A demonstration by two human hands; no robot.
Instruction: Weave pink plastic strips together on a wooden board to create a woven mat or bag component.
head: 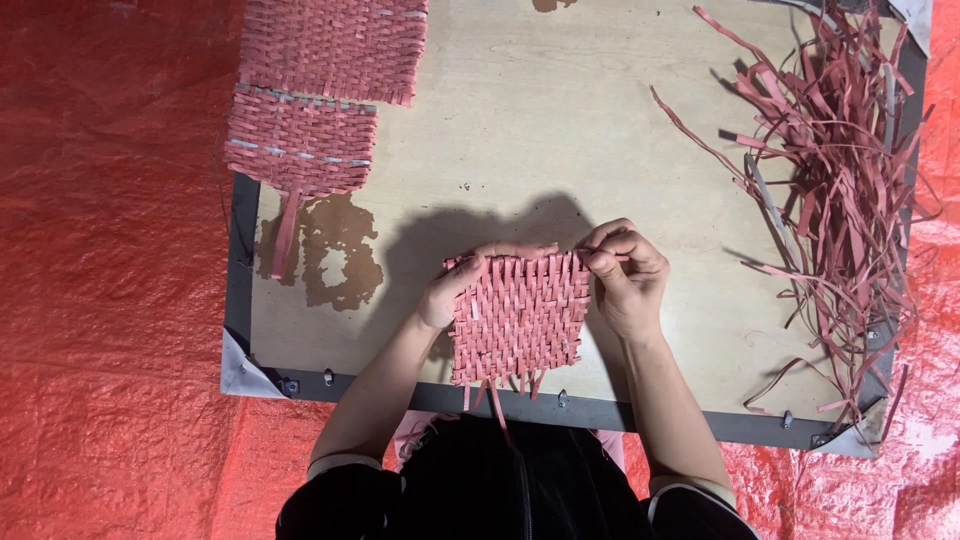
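A square mat woven from pink strips (517, 318) is held up over the near edge of a wooden board (560, 130). My left hand (452, 290) grips the mat's left edge, fingers stretched along its top. My right hand (625, 275) pinches the mat's top right corner, fingers closed on a strip end there. A few loose strip ends hang from the mat's lower edge.
A big loose heap of pink strips (835, 170) lies on the board's right side. Two finished woven pink mats (310, 100) overlap at the board's far left corner. The board has a dark metal frame (238, 290) and rests on red sheeting (110, 270).
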